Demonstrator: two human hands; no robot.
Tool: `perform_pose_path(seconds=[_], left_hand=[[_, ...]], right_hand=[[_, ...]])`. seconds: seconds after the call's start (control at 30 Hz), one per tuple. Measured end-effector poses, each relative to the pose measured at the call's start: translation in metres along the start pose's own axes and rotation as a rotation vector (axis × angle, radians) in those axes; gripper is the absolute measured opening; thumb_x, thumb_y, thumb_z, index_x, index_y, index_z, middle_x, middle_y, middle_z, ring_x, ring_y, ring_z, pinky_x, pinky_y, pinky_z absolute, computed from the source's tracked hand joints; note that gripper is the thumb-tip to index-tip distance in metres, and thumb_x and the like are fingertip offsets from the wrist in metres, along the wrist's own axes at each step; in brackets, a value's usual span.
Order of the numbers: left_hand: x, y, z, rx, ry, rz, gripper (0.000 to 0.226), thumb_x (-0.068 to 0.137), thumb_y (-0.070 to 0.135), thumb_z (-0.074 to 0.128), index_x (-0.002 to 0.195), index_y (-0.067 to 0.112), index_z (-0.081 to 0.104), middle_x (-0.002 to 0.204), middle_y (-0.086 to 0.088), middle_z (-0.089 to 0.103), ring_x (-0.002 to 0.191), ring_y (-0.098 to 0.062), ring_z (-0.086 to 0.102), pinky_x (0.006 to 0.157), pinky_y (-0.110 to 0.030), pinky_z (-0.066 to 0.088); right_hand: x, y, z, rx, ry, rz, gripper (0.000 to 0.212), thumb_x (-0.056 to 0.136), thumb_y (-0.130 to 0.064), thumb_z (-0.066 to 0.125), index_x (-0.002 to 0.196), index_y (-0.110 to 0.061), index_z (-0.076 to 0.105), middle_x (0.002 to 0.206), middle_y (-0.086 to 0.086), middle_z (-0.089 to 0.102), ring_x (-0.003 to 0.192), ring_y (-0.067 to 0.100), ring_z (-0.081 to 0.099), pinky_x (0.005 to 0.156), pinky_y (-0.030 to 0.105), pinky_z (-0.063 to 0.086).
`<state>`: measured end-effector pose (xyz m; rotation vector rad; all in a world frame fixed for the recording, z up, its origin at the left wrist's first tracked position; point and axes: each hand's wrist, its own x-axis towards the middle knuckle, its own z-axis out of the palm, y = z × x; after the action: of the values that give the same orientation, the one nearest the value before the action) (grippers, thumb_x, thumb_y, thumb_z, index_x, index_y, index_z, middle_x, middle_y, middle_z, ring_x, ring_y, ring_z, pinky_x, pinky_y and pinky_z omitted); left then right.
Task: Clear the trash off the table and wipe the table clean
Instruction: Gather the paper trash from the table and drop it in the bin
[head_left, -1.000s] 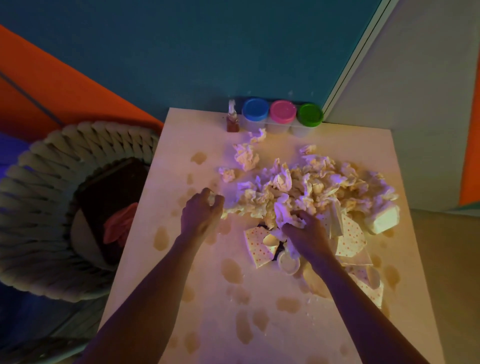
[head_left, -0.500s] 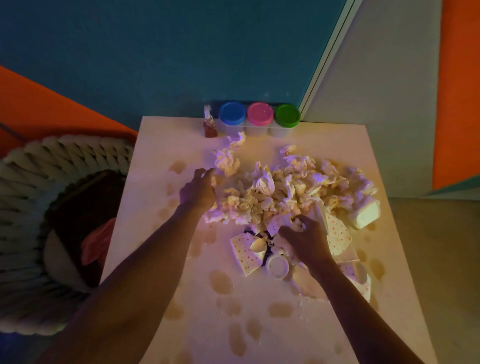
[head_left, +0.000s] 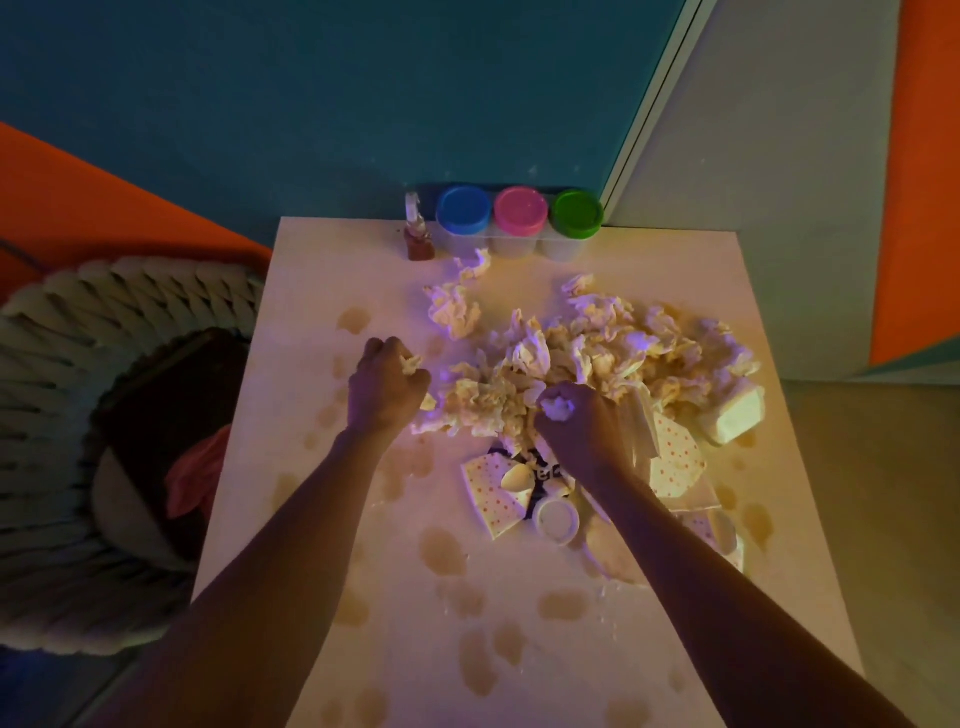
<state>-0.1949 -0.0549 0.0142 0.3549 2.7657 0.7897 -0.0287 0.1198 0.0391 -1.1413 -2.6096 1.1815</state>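
A big heap of crumpled paper tissues (head_left: 597, 353) covers the middle and right of the pale table (head_left: 332, 291). My left hand (head_left: 387, 387) is at the heap's left edge, fingers curled round a small wad of tissue. My right hand (head_left: 582, 426) sits at the heap's near edge and grips a crumpled tissue ball in its fist. Under and beside my right hand lie dotted paper napkins (head_left: 493, 493), a small round lid (head_left: 557, 519) and a pale box (head_left: 732, 415). Brown spill stains (head_left: 441, 551) mark the tabletop.
Three tubs with blue (head_left: 464, 210), pink (head_left: 520, 210) and green (head_left: 576, 213) lids and a small brown bottle (head_left: 418, 236) stand along the far edge. A woven basket (head_left: 78, 415) holding dark and red items stands on the floor at the left.
My right hand has lifted slightly and closed into a fist round a tissue ball. My left hand has curled tighter on tissue at the heap's left edge.
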Motion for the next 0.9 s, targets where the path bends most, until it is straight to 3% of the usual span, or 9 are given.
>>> perform_pose_path(seconds=[0.1, 0.17, 0.27, 0.4, 0.5, 0.6, 0.67, 0.77, 0.9], left_hand=[[-0.025, 0.008, -0.007, -0.035, 0.004, 0.066, 0.017, 0.081, 0.017, 0.061, 0.096, 0.023, 0.061, 0.107, -0.002, 0.065, 0.094, -0.033, 0.064, 0.076, -0.037, 0.051], [-0.041, 0.015, -0.007, -0.040, -0.057, 0.077, 0.030, 0.080, 0.021, 0.060, 0.108, 0.033, 0.058, 0.111, 0.009, 0.069, 0.100, -0.026, 0.065, 0.080, -0.034, 0.052], [-0.057, 0.026, -0.002, 0.015, -0.188, 0.091, 0.051, 0.081, 0.032, 0.057, 0.130, 0.047, 0.049, 0.124, 0.010, 0.065, 0.111, -0.023, 0.062, 0.090, -0.035, 0.050], [-0.060, 0.033, 0.014, 0.204, -0.292, 0.121, 0.059, 0.085, 0.053, 0.059, 0.140, 0.045, 0.041, 0.126, 0.001, 0.058, 0.115, -0.028, 0.060, 0.091, -0.038, 0.049], [-0.062, 0.033, 0.023, 0.242, -0.270, 0.103, 0.044, 0.089, 0.046, 0.062, 0.131, 0.035, 0.054, 0.120, -0.002, 0.056, 0.110, -0.030, 0.062, 0.086, -0.038, 0.050], [-0.068, 0.032, 0.025, 0.195, -0.214, 0.096, 0.027, 0.090, 0.038, 0.061, 0.116, 0.030, 0.064, 0.113, -0.004, 0.055, 0.103, -0.032, 0.063, 0.080, -0.038, 0.050], [-0.072, 0.031, 0.024, 0.159, -0.192, 0.093, 0.022, 0.088, 0.038, 0.061, 0.107, 0.029, 0.064, 0.110, -0.003, 0.054, 0.098, -0.034, 0.064, 0.077, -0.037, 0.049], [-0.079, 0.030, 0.018, 0.108, -0.169, 0.078, 0.018, 0.085, 0.037, 0.062, 0.098, 0.026, 0.064, 0.109, -0.002, 0.054, 0.093, -0.034, 0.064, 0.076, -0.036, 0.047], [-0.094, 0.027, 0.012, 0.062, -0.138, 0.105, 0.014, 0.083, 0.032, 0.063, 0.092, 0.023, 0.059, 0.105, -0.001, 0.065, 0.096, -0.032, 0.063, 0.077, -0.035, 0.048]], right_hand=[[0.013, -0.001, 0.011, -0.150, -0.026, -0.031, 0.041, 0.072, -0.032, 0.074, 0.112, -0.031, 0.062, 0.107, -0.003, 0.071, 0.096, 0.026, 0.066, 0.080, 0.040, 0.053], [0.019, -0.002, 0.017, -0.248, -0.026, -0.055, 0.052, 0.073, -0.040, 0.073, 0.122, -0.031, 0.057, 0.113, 0.003, 0.070, 0.101, 0.033, 0.066, 0.083, 0.044, 0.054], [0.023, 0.000, 0.016, -0.382, -0.022, -0.031, 0.041, 0.080, -0.039, 0.067, 0.120, -0.031, 0.062, 0.112, 0.007, 0.070, 0.102, 0.036, 0.066, 0.080, 0.039, 0.052], [0.022, 0.002, 0.010, -0.343, 0.019, -0.037, 0.023, 0.080, -0.033, 0.061, 0.102, -0.026, 0.067, 0.101, 0.004, 0.071, 0.095, 0.034, 0.067, 0.069, 0.035, 0.045], [0.015, 0.001, -0.002, -0.283, 0.031, 0.001, 0.024, 0.079, -0.038, 0.064, 0.097, -0.024, 0.069, 0.097, 0.003, 0.071, 0.093, 0.030, 0.065, 0.066, 0.031, 0.039], [0.003, 0.002, -0.017, -0.192, 0.029, 0.051, 0.038, 0.075, -0.048, 0.063, 0.106, -0.028, 0.070, 0.104, 0.000, 0.073, 0.104, 0.027, 0.063, 0.081, 0.034, 0.049], [-0.004, 0.008, -0.024, -0.149, 0.030, 0.094, 0.045, 0.071, -0.056, 0.059, 0.103, -0.028, 0.071, 0.102, 0.000, 0.071, 0.107, 0.027, 0.059, 0.083, 0.035, 0.050], [-0.015, 0.017, -0.031, -0.027, 0.024, 0.135, 0.043, 0.065, -0.066, 0.059, 0.084, -0.028, 0.068, 0.090, 0.001, 0.071, 0.089, 0.024, 0.063, 0.067, 0.031, 0.047], [-0.032, 0.018, -0.043, 0.125, 0.030, 0.178, 0.022, 0.065, -0.044, 0.068, 0.072, -0.026, 0.059, 0.071, -0.001, 0.065, 0.070, 0.025, 0.060, 0.062, 0.034, 0.045]])
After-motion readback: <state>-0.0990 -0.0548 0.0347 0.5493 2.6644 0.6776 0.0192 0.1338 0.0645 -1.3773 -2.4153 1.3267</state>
